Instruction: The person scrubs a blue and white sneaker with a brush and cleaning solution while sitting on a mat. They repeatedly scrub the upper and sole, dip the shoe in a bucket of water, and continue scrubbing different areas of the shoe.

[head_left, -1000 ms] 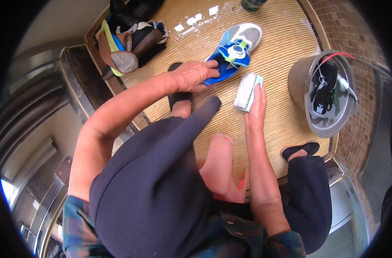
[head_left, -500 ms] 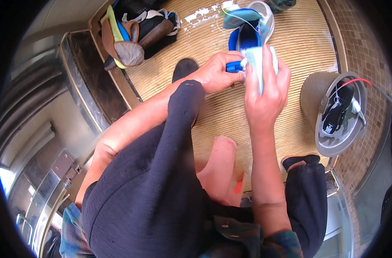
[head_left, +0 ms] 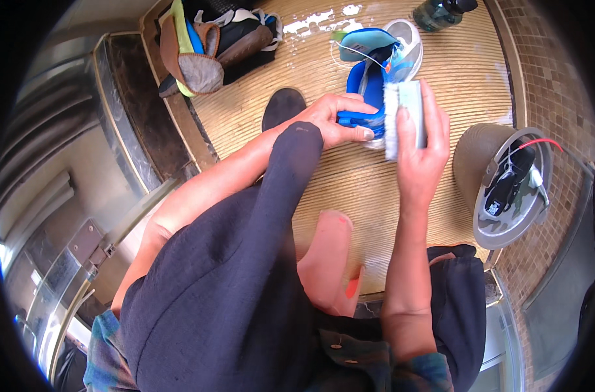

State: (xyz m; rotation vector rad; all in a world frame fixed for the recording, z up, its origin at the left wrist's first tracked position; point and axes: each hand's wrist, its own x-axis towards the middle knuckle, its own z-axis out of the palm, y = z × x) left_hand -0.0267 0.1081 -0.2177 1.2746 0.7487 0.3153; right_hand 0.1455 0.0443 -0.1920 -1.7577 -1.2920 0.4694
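A blue shoe with a pale grey toe rests on the ribbed floor, its toe pointing away from me. My left hand is closed on its heel collar, thumb low on the back. In my right hand is a scrub brush with a pale blue-green back, gripped between thumb and fingers. Its white bristles face left, against or very close to the shoe's right side near the heel. A turquoise tongue stands up from the shoe, and a thin white lace loops across it.
A dark bottle stands at far right. On the right, a tilted grey-brown bucket holds black-and-white shoes. Insoles and shoes are piled far left. A pink plastic piece is beneath me. Wet patches shine on the ribbed floor.
The brush has moved right and slightly nearer me, from over the heel to the shoe's right side. My left hand keeps its grip on the heel. The view has shifted slightly, showing more of the bottle.
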